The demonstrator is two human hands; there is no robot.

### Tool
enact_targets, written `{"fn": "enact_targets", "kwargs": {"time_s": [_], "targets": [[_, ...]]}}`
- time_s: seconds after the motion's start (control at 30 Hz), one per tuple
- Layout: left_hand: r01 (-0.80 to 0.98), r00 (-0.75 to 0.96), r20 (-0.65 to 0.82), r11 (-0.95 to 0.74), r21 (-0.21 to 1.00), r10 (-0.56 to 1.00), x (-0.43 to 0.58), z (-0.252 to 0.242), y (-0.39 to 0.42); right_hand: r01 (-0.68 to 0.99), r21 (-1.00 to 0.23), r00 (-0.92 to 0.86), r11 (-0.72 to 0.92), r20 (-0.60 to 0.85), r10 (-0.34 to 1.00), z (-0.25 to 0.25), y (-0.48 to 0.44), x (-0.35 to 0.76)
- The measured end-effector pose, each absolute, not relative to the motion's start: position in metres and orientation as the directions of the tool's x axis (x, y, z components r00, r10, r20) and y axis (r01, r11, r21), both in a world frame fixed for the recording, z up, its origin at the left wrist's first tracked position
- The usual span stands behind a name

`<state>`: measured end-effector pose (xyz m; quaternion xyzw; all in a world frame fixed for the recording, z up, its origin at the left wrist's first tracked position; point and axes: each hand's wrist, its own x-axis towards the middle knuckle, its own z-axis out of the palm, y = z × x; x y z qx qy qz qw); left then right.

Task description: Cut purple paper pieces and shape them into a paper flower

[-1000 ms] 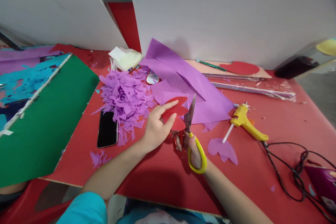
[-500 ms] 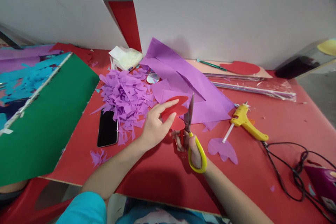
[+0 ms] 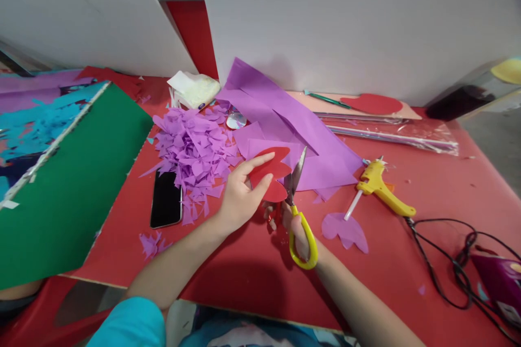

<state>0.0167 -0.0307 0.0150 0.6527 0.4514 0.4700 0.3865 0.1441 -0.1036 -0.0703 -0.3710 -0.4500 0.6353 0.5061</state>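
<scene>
Between the thumb and fingers of my left hand (image 3: 241, 195) is a red paper cutout (image 3: 277, 188) with a rounded, heart-like outline. My right hand (image 3: 299, 230) grips scissors (image 3: 303, 233) with a yellow handle, the blades parted and pointing away from me at the cutout's right edge. The other scissor handle and some right fingers are partly hidden below the paper. Behind both hands lie large purple paper sheets (image 3: 280, 114). To the right of the scissors a purple paper cutout (image 3: 347, 232) rests on the red table.
A heap of purple scraps (image 3: 195, 146) partly covers a phone (image 3: 166, 200) at left. The green board (image 3: 77, 184) leans further left. At right lie a yellow glue gun (image 3: 380, 187) and its black cord (image 3: 451, 260). White panels (image 3: 345, 21) stand behind the table.
The scissor blades have opened wider and tilted slightly to the right. A small piece at the cutout's lower edge looks lower, near the right fingers. My left hand has barely moved.
</scene>
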Motion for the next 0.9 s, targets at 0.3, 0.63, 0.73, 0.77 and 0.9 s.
{"fn": "enact_targets", "kwargs": {"time_s": [0.3,0.63,0.73,0.77,0.9], "targets": [[0.19,0.089,0.215,-0.229,0.955,0.973,0.022,0.008,-0.036,-0.356,-0.929,-0.16,-0.102,-0.046,0.986,-0.076,-0.105,0.139],[0.161,0.08,0.197,-0.208,0.965,0.977,0.026,0.009,-0.04,-0.394,-0.909,-0.131,-0.138,-0.093,0.987,-0.071,-0.105,0.136],[0.175,0.082,0.209,-0.221,0.959,0.974,0.027,0.008,-0.041,-0.422,-0.896,-0.108,-0.139,-0.103,0.989,-0.074,-0.106,0.133],[0.184,0.08,0.22,-0.231,0.955,0.972,0.027,0.007,-0.041,-0.425,-0.895,-0.099,-0.137,-0.104,0.99,-0.075,-0.106,0.133],[0.179,0.064,0.234,-0.242,0.954,0.97,0.028,0.005,-0.042,-0.425,-0.896,-0.076,-0.126,-0.104,0.992,-0.075,-0.104,0.131]]}}
